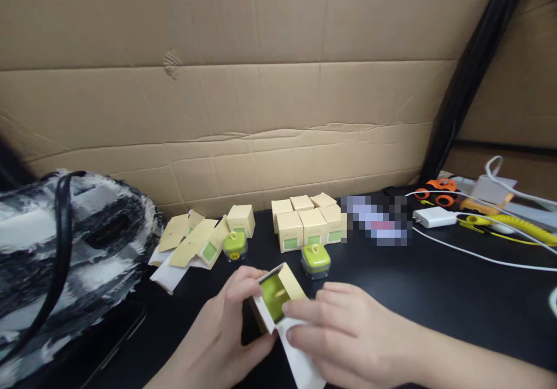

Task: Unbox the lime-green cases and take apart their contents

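Observation:
My left hand [226, 319] is wrapped round a small cream cardboard box [295, 282], fingers at its far left edge and thumb below. The box's top is open, its white flap [300, 357] folded out toward me. Inside sits a lime-green lidded container [272, 299] with a pale loop on top. My right hand [348, 331] is closed at the box's opening, its index fingertip just inside the rim and other fingers on the flap; its thumb is hidden. Beyond my hands stand two similar green-lidded clear containers, one at right [316, 260] and one at left [235, 245].
Several closed cream boxes [302, 229] stand grouped at the back, and another box [241, 221] stands apart. Flattened boxes [187, 244] lie at left beside a fluffy black-and-white bag [104, 250]. A white charger [434, 217], cables and orange scissors-like handles [439, 192] lie at right.

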Demonstrator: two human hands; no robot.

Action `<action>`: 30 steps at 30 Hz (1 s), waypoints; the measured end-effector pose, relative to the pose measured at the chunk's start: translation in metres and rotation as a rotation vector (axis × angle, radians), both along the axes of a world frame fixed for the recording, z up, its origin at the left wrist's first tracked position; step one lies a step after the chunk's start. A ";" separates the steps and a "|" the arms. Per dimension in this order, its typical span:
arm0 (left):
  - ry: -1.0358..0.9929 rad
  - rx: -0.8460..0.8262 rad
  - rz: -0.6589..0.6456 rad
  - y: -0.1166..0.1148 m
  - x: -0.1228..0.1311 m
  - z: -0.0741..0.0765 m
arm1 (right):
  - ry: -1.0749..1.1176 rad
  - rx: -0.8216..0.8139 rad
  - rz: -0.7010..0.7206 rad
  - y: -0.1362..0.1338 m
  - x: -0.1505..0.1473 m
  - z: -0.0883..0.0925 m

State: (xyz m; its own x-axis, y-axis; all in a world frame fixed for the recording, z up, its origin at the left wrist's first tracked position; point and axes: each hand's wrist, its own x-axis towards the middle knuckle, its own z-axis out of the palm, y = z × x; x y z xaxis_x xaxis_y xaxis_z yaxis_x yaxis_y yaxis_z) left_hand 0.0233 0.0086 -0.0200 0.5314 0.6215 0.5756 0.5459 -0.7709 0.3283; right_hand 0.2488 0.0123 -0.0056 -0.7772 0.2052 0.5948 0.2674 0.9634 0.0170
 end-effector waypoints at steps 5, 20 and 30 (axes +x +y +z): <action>-0.060 0.001 0.006 0.008 -0.003 -0.018 | -0.190 0.213 -0.165 0.009 0.003 -0.003; -0.553 -1.465 0.069 0.006 -0.003 0.006 | 0.505 -1.743 -0.029 0.007 -0.009 -0.018; -0.550 -1.672 0.024 -0.004 0.003 0.037 | 0.457 -2.151 0.313 0.012 -0.003 -0.005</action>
